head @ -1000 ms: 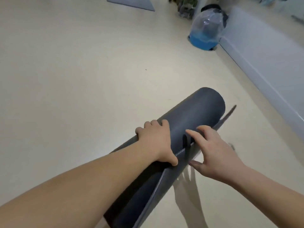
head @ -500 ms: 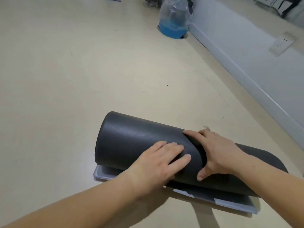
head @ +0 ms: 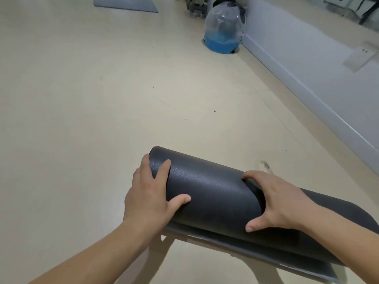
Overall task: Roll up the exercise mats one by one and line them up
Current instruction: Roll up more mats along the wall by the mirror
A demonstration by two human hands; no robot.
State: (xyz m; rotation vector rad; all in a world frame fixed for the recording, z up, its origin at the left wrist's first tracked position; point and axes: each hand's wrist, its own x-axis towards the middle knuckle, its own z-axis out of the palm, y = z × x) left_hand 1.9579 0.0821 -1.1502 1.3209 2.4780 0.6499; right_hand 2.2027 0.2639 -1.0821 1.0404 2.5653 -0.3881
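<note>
Rolled mat (head: 211, 193) on beige floor (head: 92, 119) near wall (head: 307, 64); left hand (head: 149, 199), right hand (head: 281, 203) gripping it.

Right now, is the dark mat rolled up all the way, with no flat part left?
No, the dark mat has a flat strip sticking out from under the roll on the near side.

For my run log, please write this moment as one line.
mat roll: short tail unrolled | left grip: holds its left end | right grip: holds its middle | second mat: flat, far floor
</note>
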